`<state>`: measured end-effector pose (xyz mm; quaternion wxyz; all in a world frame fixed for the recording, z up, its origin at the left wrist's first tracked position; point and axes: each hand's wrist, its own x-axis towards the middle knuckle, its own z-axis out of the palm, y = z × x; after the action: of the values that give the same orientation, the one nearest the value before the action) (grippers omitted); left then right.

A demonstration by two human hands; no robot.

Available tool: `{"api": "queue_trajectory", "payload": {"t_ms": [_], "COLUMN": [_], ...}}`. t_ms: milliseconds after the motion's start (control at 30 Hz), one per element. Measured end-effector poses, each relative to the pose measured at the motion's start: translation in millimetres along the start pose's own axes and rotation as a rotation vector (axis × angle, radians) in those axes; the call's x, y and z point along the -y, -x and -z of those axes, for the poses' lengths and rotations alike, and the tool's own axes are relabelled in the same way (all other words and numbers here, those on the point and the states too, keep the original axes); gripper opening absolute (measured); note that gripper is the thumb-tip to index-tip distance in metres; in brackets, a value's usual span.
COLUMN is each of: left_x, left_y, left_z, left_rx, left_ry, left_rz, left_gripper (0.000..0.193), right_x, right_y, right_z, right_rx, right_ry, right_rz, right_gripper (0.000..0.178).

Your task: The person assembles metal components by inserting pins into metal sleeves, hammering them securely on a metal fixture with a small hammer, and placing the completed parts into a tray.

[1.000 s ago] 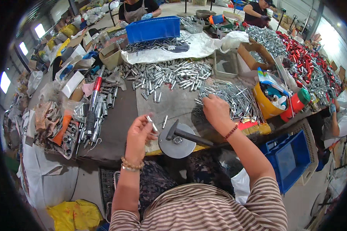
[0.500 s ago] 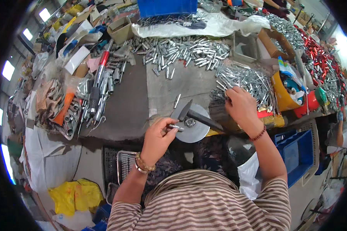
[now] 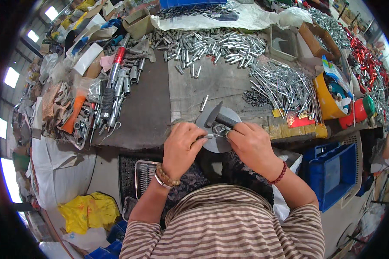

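Note:
My left hand (image 3: 180,141) pinches a small silver metal cylinder (image 3: 209,136) between thumb and fingers, low over a round grey metal disc (image 3: 217,148). Opposite it, my right hand (image 3: 251,146) has its fingers pressed together at the cylinder's right end; whatever thin piece they hold is mostly hidden. A hammer (image 3: 213,115) with a dark handle lies across the disc, its handle running under my right fingers. Just beyond the disc, another short silver cylinder (image 3: 204,102) rests on the grey mat.
Silver cylinders (image 3: 220,47) are heaped at the back, with thin metal rods (image 3: 285,86) and small dark pieces (image 3: 256,99) to the right. A yellow tub (image 3: 328,99) stands at the right edge. Tools and sockets (image 3: 112,95) lie left. Blue bins (image 3: 335,172) sit below right.
My right hand has come from the rod pile in to the disc, meeting my left hand at the cylinder. My left hand has shifted slightly right. The view has tilted a little.

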<state>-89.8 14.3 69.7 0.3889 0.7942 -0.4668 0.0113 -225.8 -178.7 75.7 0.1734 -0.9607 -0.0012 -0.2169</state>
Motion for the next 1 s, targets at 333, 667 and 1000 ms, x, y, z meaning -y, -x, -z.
{"api": "queue_trajectory", "payload": {"t_ms": [333,667,1000], "left_x": [3,12,6], "left_y": [-6,0,1], "left_z": [-2,-5,-3], "left_rx": [0.040,0.005,0.054], "left_ry": [0.001,0.096,0.160], "left_rz": [0.010,0.000,0.080], "left_gripper": [0.015,0.015,0.015], "right_x": [1,2,-1], "right_y": [-4,-7,-6], "right_z": [-3,-2,-6], "right_rx": [-0.020,-0.012,-0.005], "right_ry": [0.006,0.009,0.008], "right_rz": [0.052,0.084,0.112], "right_gripper": [0.015,0.012,0.013]}}
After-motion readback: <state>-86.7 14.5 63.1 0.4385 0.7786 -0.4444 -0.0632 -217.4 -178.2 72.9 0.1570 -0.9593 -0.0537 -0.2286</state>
